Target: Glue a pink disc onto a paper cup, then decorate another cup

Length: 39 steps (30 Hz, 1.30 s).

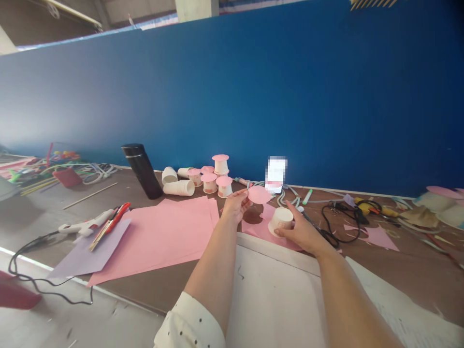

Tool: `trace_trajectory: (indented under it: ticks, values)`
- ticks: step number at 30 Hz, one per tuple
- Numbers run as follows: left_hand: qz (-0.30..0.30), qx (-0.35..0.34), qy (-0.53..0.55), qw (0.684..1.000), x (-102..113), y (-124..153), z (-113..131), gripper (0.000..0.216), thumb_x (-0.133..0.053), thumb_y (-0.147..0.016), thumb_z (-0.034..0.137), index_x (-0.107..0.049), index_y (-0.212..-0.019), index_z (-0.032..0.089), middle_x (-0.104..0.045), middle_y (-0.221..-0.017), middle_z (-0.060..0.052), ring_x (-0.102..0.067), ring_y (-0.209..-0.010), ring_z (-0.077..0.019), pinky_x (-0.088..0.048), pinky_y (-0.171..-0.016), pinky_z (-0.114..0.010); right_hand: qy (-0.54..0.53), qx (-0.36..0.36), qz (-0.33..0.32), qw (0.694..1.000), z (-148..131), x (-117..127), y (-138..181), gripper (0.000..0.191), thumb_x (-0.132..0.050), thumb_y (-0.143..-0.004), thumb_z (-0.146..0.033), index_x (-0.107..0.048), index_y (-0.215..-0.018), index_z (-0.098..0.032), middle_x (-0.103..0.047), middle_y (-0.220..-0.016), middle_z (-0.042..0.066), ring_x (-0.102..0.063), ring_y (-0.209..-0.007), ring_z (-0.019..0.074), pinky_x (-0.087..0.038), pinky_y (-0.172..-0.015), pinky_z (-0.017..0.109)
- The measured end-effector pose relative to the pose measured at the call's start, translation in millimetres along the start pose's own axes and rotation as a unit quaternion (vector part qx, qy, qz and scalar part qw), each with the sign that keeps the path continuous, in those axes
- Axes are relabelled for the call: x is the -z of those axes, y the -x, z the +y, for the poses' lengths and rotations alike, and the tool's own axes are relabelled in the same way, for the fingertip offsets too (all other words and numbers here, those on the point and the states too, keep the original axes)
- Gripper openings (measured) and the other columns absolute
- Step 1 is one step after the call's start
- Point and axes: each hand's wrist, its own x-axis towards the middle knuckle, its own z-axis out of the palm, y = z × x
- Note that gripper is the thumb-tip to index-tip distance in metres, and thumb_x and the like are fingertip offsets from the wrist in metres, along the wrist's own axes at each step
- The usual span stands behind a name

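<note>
Between the thumb and fingers of my left hand (237,205) is the edge of a pink paper disc (259,195), held up above the table. My right hand (302,229) grips a white paper cup (282,220) from its right side; the cup stands bottom up over pink paper scraps (253,228). The disc hangs to the left of the cup and a little above it, apart from it. Behind my left hand stand several upturned paper cups (221,166) topped with pink discs, one of them stacked higher than the rest.
Pink paper sheets (166,237) lie to the left, beside a glue gun (87,223) and a red cutter (118,217). A black flask (142,171) and loose nested cups (179,188) stand behind. A bright phone (275,176) leans at the blue panel (232,96). Black cable (326,222) lies right.
</note>
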Motion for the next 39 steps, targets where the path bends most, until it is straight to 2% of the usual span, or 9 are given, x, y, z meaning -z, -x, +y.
trace_trajectory:
  ticks: [4,10,12,14,16,20,28,34,39]
  values:
    - [-0.061,0.028,0.113,0.991,-6.9,7.5,-1.8,0.013,-0.067,-0.077,0.014,-0.064,-0.089,0.011,-0.063,-0.077,-0.004,-0.058,-0.062,-0.0065,-0.049,-0.06,-0.017,-0.011,0.01,0.005,1.0,-1.5,-7.8,-1.5,0.102,-0.074,-0.062,-0.034,-0.021,-0.148,-0.023,-0.057,-0.124,0.011,-0.055,-0.109,0.0255,-0.041,-0.094,0.039]
    - [-0.119,0.052,0.1,0.987,-12.4,12.7,-12.1,0.018,-0.07,-0.074,0.017,-0.065,-0.091,0.012,-0.064,-0.078,-0.004,-0.058,-0.065,-0.0075,-0.05,-0.061,-0.018,-0.136,-0.009,-0.008,0.991,7.3,3.4,-4.7,0.114,-0.08,-0.057,-0.044,-0.014,-0.149,-0.028,-0.05,-0.135,0.011,-0.05,-0.119,0.0271,-0.039,-0.098,0.043]
    - [-0.127,0.058,0.083,0.987,-13.9,14.2,-14.2,0.02,-0.07,-0.074,0.018,-0.065,-0.093,0.012,-0.064,-0.079,-0.004,-0.06,-0.068,-0.0085,-0.05,-0.063,-0.019,-0.205,0.0,0.0,0.979,11.0,12.8,-6.2,0.104,-0.077,-0.062,-0.047,-0.02,-0.147,-0.03,-0.047,-0.138,0.01,-0.048,-0.123,0.0265,-0.041,-0.097,0.04]
    - [-0.13,0.061,0.07,0.987,-16.0,16.1,-15.0,0.022,-0.071,-0.074,0.018,-0.066,-0.094,0.013,-0.065,-0.082,-0.005,-0.06,-0.071,-0.0089,-0.05,-0.066,-0.019,-0.271,0.001,0.033,0.962,12.1,20.9,-6.8,0.087,-0.07,-0.07,-0.052,-0.03,-0.144,-0.03,-0.05,-0.134,0.008,-0.053,-0.115,0.0233,-0.047,-0.088,0.032]
    - [-0.137,0.061,0.064,0.987,-18.8,18.3,-14.8,0.023,-0.072,-0.073,0.018,-0.066,-0.095,0.013,-0.065,-0.083,-0.005,-0.061,-0.072,-0.0085,-0.05,-0.067,-0.019,-0.319,-0.016,0.072,0.945,9.6,25.6,-5.9,0.072,-0.067,-0.073,-0.054,-0.044,-0.136,-0.029,-0.059,-0.122,0.006,-0.059,-0.097,0.018,-0.049,-0.07,0.024]
    - [-0.154,0.055,0.055,0.985,-24.3,22.9,-13.3,0.021,-0.071,-0.073,0.018,-0.067,-0.093,0.012,-0.064,-0.08,-0.004,-0.06,-0.07,-0.0078,-0.049,-0.068,-0.018,-0.404,-0.045,0.081,0.91,-3.4,26.0,-0.4,0.055,-0.073,-0.068,-0.047,-0.062,-0.117,-0.023,-0.067,-0.094,0.005,-0.051,-0.067,0.0099,-0.035,-0.044,0.016]
    - [-0.147,0.061,0.008,0.987,-33.0,33.1,-11.3,0.022,-0.072,-0.072,0.018,-0.068,-0.093,0.013,-0.065,-0.08,-0.004,-0.06,-0.069,-0.0078,-0.047,-0.069,-0.019,-0.454,-0.064,0.113,0.882,-13.6,18.8,-0.3,0.048,-0.082,-0.056,-0.033,-0.069,-0.1,-0.02,-0.055,-0.069,-0.001,-0.043,-0.056,0.0064,-0.023,-0.036,0.014]
    - [-0.125,0.089,-0.08,0.985,-32.2,30.6,-10.4,0.032,-0.076,-0.067,0.027,-0.068,-0.096,0.016,-0.058,-0.065,0.0,-0.051,-0.053,-0.0048,-0.035,-0.05,-0.017,-0.445,-0.078,0.14,0.881,-9.3,15.1,-5.5,0.048,-0.081,-0.054,-0.031,-0.067,-0.098,-0.019,-0.052,-0.063,-0.002,-0.042,-0.053,0.0074,-0.02,-0.035,0.016]
    - [-0.127,0.079,-0.107,0.983,-27.8,25.1,-13.7,0.037,-0.078,-0.063,0.031,-0.068,-0.095,0.015,-0.049,-0.059,0.004,-0.041,-0.047,-0.0029,-0.029,-0.047,-0.018,-0.438,-0.1,0.136,0.883,-7.5,12.2,-6.8,0.047,-0.081,-0.054,-0.031,-0.066,-0.097,-0.018,-0.052,-0.062,-0.002,-0.041,-0.052,0.0071,-0.02,-0.034,0.015]
